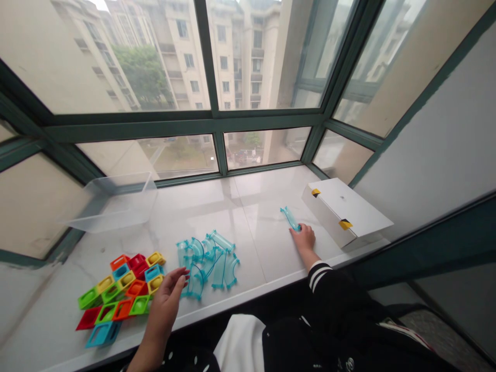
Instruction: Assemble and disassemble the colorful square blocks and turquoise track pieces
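My right hand (304,238) grips the near end of a clear blue plastic track piece (289,218) over the right part of the white sill. A loose group of similar clear blue track pieces (219,261), some curved and some straight, lies in the middle. At the left edge of that group is my left hand (170,289), its fingers partly stretched and apart, with nothing seen in them. Just left of it sit several coloured plastic blocks (126,279) in red, yellow, green, orange and blue, packed close together. My left wrist stands in front of their right side.
A clear plastic bin (112,219) stands at the back left by the window. At the right, a white box (349,209) with yellow and black tape tabs lies near the wall. The marble-look sill (263,206) ends at a front edge close to my body.
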{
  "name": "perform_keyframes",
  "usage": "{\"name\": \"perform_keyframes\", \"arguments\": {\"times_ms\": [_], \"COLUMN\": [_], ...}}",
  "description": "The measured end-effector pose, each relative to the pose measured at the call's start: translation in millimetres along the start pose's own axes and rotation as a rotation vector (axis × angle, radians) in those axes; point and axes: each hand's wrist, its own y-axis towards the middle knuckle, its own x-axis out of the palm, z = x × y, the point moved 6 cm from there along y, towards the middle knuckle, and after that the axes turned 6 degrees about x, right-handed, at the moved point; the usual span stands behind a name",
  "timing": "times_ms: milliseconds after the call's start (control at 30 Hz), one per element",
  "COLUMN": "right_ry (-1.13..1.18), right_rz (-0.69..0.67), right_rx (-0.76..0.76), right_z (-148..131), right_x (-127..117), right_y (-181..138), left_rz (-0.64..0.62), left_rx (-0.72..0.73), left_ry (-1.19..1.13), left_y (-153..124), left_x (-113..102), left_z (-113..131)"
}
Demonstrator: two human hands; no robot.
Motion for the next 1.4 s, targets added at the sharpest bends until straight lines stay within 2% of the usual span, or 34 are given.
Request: {"name": "perform_keyframes", "arguments": {"times_ms": [200,633,833,933,1100,1200,1267,1333,1400], "right_ry": [0.017,0.028,0.054,0.153,0.495,0.613,0.664,0.71,0.746], "right_rz": [0.03,0.039,0.052,0.086,0.1,0.035,-0.065,-0.211,-0.405], "right_rx": [-0.019,-0.031,-0.029,-0.008,0.096,0.162,0.136,0.036,-0.123], "right_z": [1.1,2.4,1.5,3.3,18.3,19.0,4.3,-25.6,-67.9], "right_x": [-0.4,0.3,0.0,-5.1,-10.6,-6.8,-2.9,0.5,3.1], "right_y": [-6.2,-7.3,-8.8,-11.3,-24.1,-42.5,-60.0,-81.5,-106.9], "left_rz": [-0.002,-0.001,0.018,0.033,0.047,0.048,0.05,0.047,0.021], "left_rx": [-0.007,-0.023,-0.018,-0.011,0.024,0.055,0.07,0.079,0.096], "left_ry": [-0.013,-0.027,-0.042,-0.062,-0.039,0.03,0.08,0.126,0.185], "left_y": [-0.8,-0.3,-1.4,-2.2,-1.9,-2.1,-3.1,-4.7,-6.8], "left_x": [2.3,4.0,3.4,3.0,-0.7,-1.7,-0.4,2.4,6.6], "left_z": [-4.5,1.3,-7.4,-11.0,-14.4,-14.5,-13.5,-12.9,-13.6]}}
